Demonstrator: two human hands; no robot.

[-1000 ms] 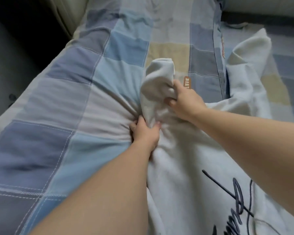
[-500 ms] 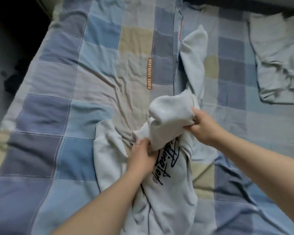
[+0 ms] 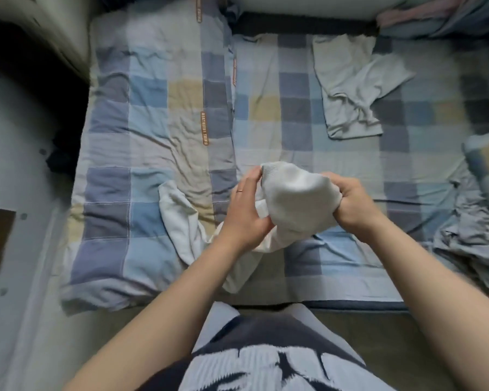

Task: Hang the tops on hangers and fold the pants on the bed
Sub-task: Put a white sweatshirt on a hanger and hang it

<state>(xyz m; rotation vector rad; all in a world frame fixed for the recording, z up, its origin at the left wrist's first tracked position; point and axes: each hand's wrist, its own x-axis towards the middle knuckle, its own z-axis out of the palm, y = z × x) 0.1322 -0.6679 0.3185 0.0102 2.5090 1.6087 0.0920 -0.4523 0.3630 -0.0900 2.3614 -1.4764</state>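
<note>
The checked bed (image 3: 153, 165) serves as the sorting surface. Over its near edge the white top (image 3: 297, 204) is held up bunched, its tail trailing on the quilt, likely to find the opening for a hanger. A pale garment (image 3: 347, 88) waits further back. The left hand (image 3: 246, 213) pinches the ribbed hem between curled fingers; the right hand (image 3: 350, 201) clenches the bunch.

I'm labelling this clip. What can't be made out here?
Head view only:
White top: bunched between left hand and right hand, so its front and shape are hidden.
Grey clothes at the right: blurred, cut off by the edge.
Pink cloth at top right: cut off by the top edge.
</note>
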